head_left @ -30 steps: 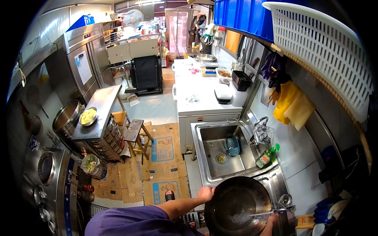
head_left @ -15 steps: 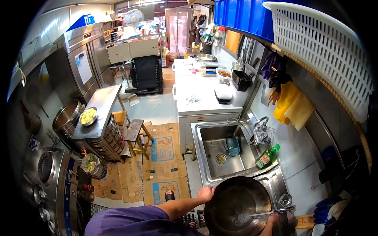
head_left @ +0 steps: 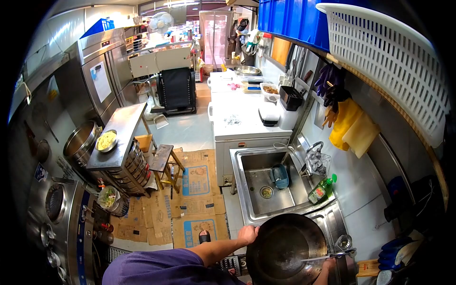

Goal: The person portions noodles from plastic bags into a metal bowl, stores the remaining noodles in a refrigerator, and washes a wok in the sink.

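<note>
A large dark wok (head_left: pixel 287 237) sits in front of me, below the sink, with a wet, shiny bottom. My left hand (head_left: pixel 248 234) is closed on its upper left rim. At the lower right rim, my right hand (head_left: pixel 328 264) grips the edge, though its fingers are partly hidden. A thin metal bar, perhaps a spout (head_left: pixel 323 258), reaches over the wok from the right, just above that hand. Beside it stands a round metal fitting (head_left: pixel 343 242).
A steel sink (head_left: pixel 256 202) holds a blue-green container (head_left: pixel 280 175). Green soap bottle (head_left: pixel 323 190) stands at its right. On the left are a stove (head_left: pixel 71 228) and a steel table (head_left: pixel 121 137) bearing a bowl of yellow noodle-like food (head_left: pixel 106 140). Cardboard (head_left: pixel 197 204) covers the floor.
The pale, splashing patch in the wok's bottom looks smaller and less bright now. Both hands and the wok stay almost where they were.
</note>
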`<move>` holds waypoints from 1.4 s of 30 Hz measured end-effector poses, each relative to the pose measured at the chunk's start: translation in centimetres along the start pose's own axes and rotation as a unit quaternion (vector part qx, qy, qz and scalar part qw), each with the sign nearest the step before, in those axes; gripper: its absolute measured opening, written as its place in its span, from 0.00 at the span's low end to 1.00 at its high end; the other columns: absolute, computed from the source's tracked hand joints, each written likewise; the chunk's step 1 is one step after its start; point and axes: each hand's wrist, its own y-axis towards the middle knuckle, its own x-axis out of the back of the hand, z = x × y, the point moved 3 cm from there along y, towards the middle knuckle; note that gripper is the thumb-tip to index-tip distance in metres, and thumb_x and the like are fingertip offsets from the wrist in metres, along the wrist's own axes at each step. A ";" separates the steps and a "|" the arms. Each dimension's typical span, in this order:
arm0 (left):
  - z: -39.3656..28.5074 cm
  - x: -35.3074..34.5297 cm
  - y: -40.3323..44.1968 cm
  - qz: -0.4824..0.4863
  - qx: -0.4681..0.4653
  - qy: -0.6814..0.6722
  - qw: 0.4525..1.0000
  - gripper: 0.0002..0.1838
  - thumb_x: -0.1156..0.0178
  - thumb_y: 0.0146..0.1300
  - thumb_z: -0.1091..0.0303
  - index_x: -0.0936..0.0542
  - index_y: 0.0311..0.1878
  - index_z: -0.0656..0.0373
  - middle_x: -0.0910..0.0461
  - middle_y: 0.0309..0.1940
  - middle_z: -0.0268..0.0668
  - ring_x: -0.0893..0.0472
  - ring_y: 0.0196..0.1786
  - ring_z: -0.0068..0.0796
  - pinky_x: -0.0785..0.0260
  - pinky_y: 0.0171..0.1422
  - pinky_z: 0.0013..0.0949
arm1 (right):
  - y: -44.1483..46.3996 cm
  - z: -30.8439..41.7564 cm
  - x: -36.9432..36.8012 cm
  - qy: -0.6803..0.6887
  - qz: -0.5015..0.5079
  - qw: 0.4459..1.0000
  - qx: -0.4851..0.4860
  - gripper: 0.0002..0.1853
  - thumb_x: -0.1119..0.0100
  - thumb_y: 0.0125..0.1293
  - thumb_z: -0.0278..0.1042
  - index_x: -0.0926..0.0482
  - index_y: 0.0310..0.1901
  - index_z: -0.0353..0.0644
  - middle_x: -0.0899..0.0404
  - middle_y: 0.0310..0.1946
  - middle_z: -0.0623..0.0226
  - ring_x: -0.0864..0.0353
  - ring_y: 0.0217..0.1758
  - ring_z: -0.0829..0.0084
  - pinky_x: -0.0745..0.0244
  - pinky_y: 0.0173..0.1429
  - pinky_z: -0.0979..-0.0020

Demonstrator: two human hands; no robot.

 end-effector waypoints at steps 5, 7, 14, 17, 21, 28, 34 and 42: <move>-0.1 0.2 -0.1 0.002 0.003 0.000 1.000 0.26 0.49 0.69 0.46 0.14 0.38 0.62 0.17 0.38 0.57 0.18 0.45 0.60 0.27 0.51 0.54 | -1.5 1.1 1.7 0.034 0.015 0.999 0.006 0.15 0.50 0.67 0.38 0.18 0.43 0.37 0.17 0.42 0.46 0.18 0.48 0.45 0.24 0.51 0.51; -0.1 0.1 -0.1 0.001 0.002 -0.002 1.000 0.26 0.49 0.69 0.46 0.14 0.38 0.62 0.17 0.38 0.57 0.18 0.45 0.60 0.27 0.51 0.54 | -0.9 0.5 0.8 0.051 -0.005 0.998 0.030 0.16 0.52 0.65 0.37 0.18 0.40 0.33 0.18 0.39 0.44 0.19 0.46 0.44 0.25 0.50 0.51; 0.0 0.1 0.0 0.010 0.001 -0.005 1.000 0.26 0.49 0.69 0.45 0.15 0.39 0.61 0.17 0.38 0.57 0.18 0.45 0.60 0.27 0.51 0.55 | -0.6 0.7 0.8 0.042 0.008 0.998 -0.047 0.14 0.47 0.69 0.36 0.17 0.46 0.37 0.17 0.45 0.47 0.17 0.49 0.46 0.23 0.51 0.52; 0.2 -0.1 0.1 0.009 0.000 -0.003 1.000 0.26 0.49 0.69 0.45 0.15 0.39 0.61 0.17 0.38 0.57 0.18 0.45 0.60 0.27 0.51 0.55 | -0.4 0.8 0.5 0.010 0.005 0.999 -0.040 0.14 0.46 0.68 0.36 0.17 0.45 0.37 0.17 0.45 0.47 0.17 0.50 0.45 0.23 0.51 0.51; 0.2 -0.2 0.2 0.010 0.000 0.006 1.000 0.26 0.49 0.69 0.45 0.15 0.39 0.61 0.17 0.38 0.57 0.18 0.45 0.60 0.27 0.51 0.55 | -0.5 0.7 0.6 0.006 0.005 1.000 0.001 0.13 0.46 0.66 0.36 0.17 0.45 0.39 0.17 0.45 0.46 0.18 0.50 0.44 0.23 0.52 0.51; 0.0 0.0 0.0 0.005 -0.003 -0.001 1.000 0.27 0.50 0.69 0.45 0.14 0.38 0.61 0.17 0.38 0.57 0.18 0.45 0.60 0.26 0.51 0.55 | -0.1 0.2 -0.1 0.020 -0.006 1.000 -0.014 0.15 0.49 0.68 0.38 0.17 0.42 0.35 0.17 0.42 0.44 0.18 0.48 0.45 0.24 0.51 0.50; 0.1 -0.1 0.0 0.004 0.000 -0.004 1.000 0.26 0.49 0.69 0.45 0.14 0.38 0.61 0.17 0.38 0.56 0.18 0.45 0.59 0.26 0.51 0.54 | -0.9 0.9 1.0 0.040 0.001 0.999 -0.016 0.13 0.48 0.65 0.33 0.17 0.43 0.37 0.17 0.43 0.45 0.18 0.49 0.45 0.25 0.53 0.51; 0.4 -0.3 0.2 -0.003 -0.017 0.002 1.000 0.26 0.49 0.69 0.46 0.14 0.38 0.61 0.17 0.38 0.56 0.18 0.45 0.59 0.27 0.51 0.55 | -0.3 0.1 0.2 0.050 -0.010 0.999 -0.010 0.15 0.48 0.68 0.40 0.17 0.44 0.38 0.17 0.44 0.45 0.17 0.49 0.45 0.22 0.50 0.51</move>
